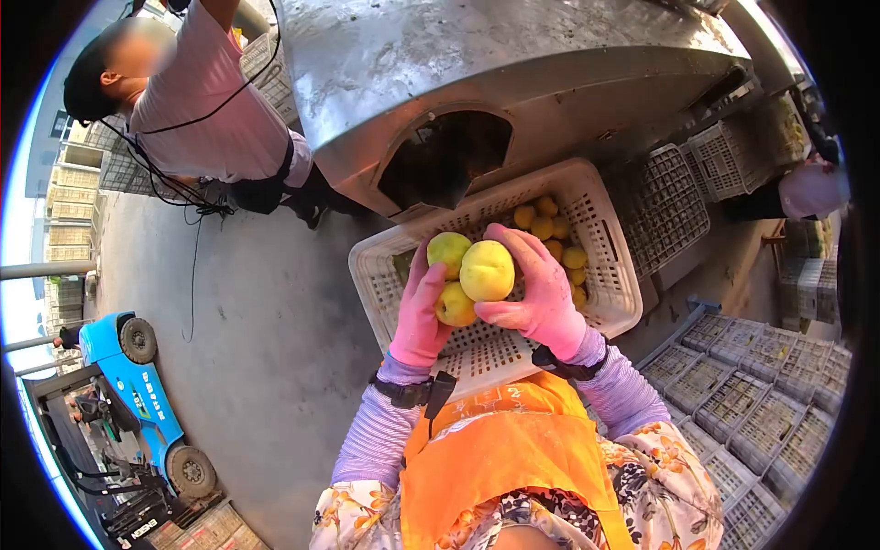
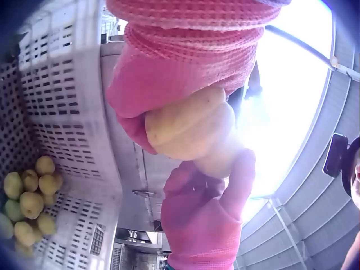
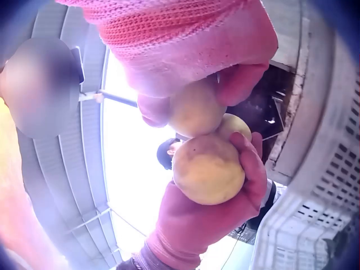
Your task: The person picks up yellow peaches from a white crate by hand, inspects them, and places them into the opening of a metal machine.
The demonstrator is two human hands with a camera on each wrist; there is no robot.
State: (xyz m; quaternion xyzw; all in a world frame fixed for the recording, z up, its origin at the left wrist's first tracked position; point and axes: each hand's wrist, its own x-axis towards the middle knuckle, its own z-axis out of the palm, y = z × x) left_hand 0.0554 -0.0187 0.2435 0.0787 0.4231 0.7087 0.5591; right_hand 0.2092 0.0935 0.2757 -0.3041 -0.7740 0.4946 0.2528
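Both hands wear pink gloves and are raised close together over a white plastic crate (image 1: 610,275). My left hand (image 1: 422,316) holds two yellow-green peaches, the upper peach (image 1: 447,253) and the lower peach (image 1: 456,306). Between the fingers and thumb of my right hand (image 1: 550,298) is a paler yellow peach (image 1: 487,272) with a crease down it. The three fruits sit side by side, overlapping in the head view. In the right wrist view the left hand's peach (image 3: 209,171) shows faint marks on its skin. Several more peaches (image 2: 31,205) lie in the crate's far end.
Beyond the crate stands a metal machine (image 1: 513,73) with a dark opening (image 1: 445,160). A person (image 1: 202,110) stands at the left of it. A blue forklift (image 1: 137,385) is at far left. Stacked crates (image 1: 752,385) fill the right side, and a dark crate (image 1: 665,211) sits nearby.
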